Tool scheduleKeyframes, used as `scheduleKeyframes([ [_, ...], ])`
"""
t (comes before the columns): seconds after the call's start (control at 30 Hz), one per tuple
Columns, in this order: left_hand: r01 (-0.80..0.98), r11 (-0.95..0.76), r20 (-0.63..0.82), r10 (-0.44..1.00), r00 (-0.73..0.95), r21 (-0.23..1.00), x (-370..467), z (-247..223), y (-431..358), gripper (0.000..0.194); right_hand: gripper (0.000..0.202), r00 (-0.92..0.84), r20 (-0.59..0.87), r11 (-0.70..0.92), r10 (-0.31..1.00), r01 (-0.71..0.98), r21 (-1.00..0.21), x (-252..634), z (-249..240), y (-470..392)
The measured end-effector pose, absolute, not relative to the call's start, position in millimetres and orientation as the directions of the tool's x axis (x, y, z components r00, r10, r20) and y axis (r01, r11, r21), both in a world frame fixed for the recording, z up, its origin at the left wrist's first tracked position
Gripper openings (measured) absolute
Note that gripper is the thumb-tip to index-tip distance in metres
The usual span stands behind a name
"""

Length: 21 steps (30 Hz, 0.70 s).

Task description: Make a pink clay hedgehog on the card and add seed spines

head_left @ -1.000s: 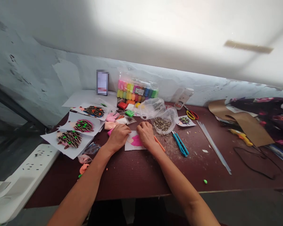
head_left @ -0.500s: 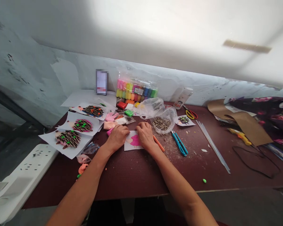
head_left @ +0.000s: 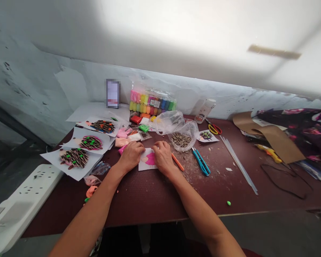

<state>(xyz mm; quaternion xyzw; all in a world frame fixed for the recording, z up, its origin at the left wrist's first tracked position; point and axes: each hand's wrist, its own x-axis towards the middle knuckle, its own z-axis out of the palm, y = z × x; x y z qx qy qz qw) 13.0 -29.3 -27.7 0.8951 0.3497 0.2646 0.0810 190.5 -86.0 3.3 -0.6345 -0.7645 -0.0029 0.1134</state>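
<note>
A small white card (head_left: 143, 166) lies on the table in front of me, with a flat shape of pink modelling clay (head_left: 150, 159) on it. My left hand (head_left: 131, 154) has its fingers closed at the card's upper left edge. Across from it, my right hand (head_left: 163, 157) rests curled over the card's right side, its bent fingers on the pink clay and hiding part of it. Beside the right hand lies an orange stick-like tool (head_left: 177, 162). More pink clay (head_left: 122, 149) sits just behind the left hand.
To the left are hedgehog pictures (head_left: 91, 142) on white paper and a power strip (head_left: 40, 185). Behind are clay packs (head_left: 152, 103) and a phone (head_left: 113, 93). On the right are a bag of small brown-grey pieces (head_left: 181, 140), a blue utility knife (head_left: 201, 161), scissors (head_left: 214, 129) and a glue gun (head_left: 270, 152).
The whole view has shifted slightly. My right fingers have moved a little on the pink clay, and more of it shows. My left hand stays at the card's edge.
</note>
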Motion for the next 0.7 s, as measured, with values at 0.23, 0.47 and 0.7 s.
scheduleKeyframes([
  [0.23,0.596,-0.732,0.419,0.680,0.602,0.331,14.2,-27.6,-29.7,0.032,0.025,-0.182,0.210,0.214,0.961,0.966,-0.143,195.4,-3.1,-87.2],
  [0.47,0.588,-0.728,0.426,0.685,0.592,0.352,13.6,-28.9,-29.6,0.033,0.025,-0.178,0.185,0.207,0.967,0.966,-0.153,198.8,-3.7,-86.9],
  [0.7,0.594,-0.713,0.418,0.700,0.579,0.373,14.2,-27.9,-30.4,0.034,0.027,-0.152,0.194,0.189,0.969,0.964,-0.187,203.7,-5.6,-86.8],
])
